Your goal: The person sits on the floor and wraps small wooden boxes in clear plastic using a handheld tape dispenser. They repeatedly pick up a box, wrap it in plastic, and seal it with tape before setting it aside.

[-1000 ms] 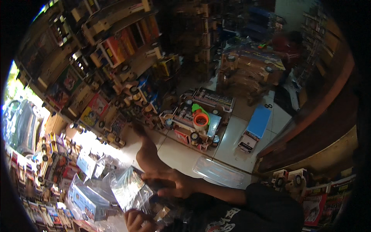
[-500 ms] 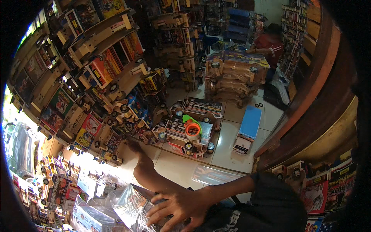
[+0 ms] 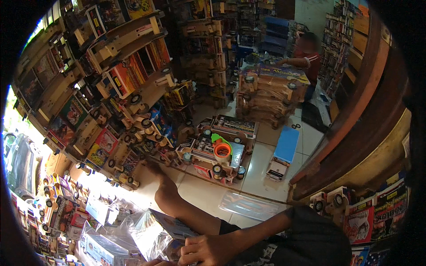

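At the lower edge, my right hand (image 3: pixel 204 249) has its fingers curled against a box-shaped piece in clear plastic wrap (image 3: pixel 153 230). The shiny wrap catches strong light, and a dark printed panel shows at its upper right side. A sliver of skin at the bottom edge seems to be my left hand (image 3: pixel 159 263); its fingers are mostly cut off. Left of the wrapped piece, almost touching it, lies a white toy truck (image 3: pixel 100 252) in clear plastic. My bare leg (image 3: pixel 177 204) stretches out beyond the piece.
Stacked wooden toy trucks (image 3: pixel 133 75) rise on the left. An orange tape roll in a green dispenser (image 3: pixel 222 150) rests on trucks ahead. A blue-topped toy truck (image 3: pixel 285 146) and flat plastic sheets (image 3: pixel 246 206) lie on the tiles. Another person (image 3: pixel 310 62) sits at the back right.
My right hand has drawn back toward the lower edge, its spread fingers now curled. More of the wrapped piece's printed side shows. The other person's arm and head have shifted slightly.
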Tool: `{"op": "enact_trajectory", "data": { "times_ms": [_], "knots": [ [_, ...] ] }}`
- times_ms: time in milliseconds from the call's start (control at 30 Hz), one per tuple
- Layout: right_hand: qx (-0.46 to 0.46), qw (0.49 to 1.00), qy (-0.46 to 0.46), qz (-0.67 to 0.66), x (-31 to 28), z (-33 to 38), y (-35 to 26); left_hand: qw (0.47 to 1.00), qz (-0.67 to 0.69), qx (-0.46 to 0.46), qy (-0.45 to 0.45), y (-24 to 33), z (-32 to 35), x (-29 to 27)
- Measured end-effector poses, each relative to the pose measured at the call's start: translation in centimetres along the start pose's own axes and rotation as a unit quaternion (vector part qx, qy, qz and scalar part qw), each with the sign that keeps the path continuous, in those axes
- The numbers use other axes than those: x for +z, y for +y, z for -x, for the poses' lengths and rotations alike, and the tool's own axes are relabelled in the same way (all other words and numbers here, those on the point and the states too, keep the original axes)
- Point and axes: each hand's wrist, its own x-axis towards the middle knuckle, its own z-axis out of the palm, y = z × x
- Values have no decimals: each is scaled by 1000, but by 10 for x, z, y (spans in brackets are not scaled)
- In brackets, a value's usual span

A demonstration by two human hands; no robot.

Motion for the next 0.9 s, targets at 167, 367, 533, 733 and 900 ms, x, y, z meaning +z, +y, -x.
{"op": "enact_trajectory", "data": {
  "times_ms": [167, 367, 533, 733, 900],
  "knots": [
    [54, 998, -29, -12, -9, -1, -8, 995, -87, -30, -41, -13, 33, 13],
    [102, 989, -90, -63, -20, -3, 1, 994, -107, 8, 33, -10, 53, 20],
    [108, 967, -232, 6, -27, -3, 9, 994, -100, 36, 5, -4, 52, 21],
    [130, 968, -216, 19, -9, -2, 4, 991, -125, 46, -13, -2, 47, 24],
    [73, 992, -85, 61, 17, -1, 2, 988, -150, 40, 1, -2, 44, 26]
  ]
}}
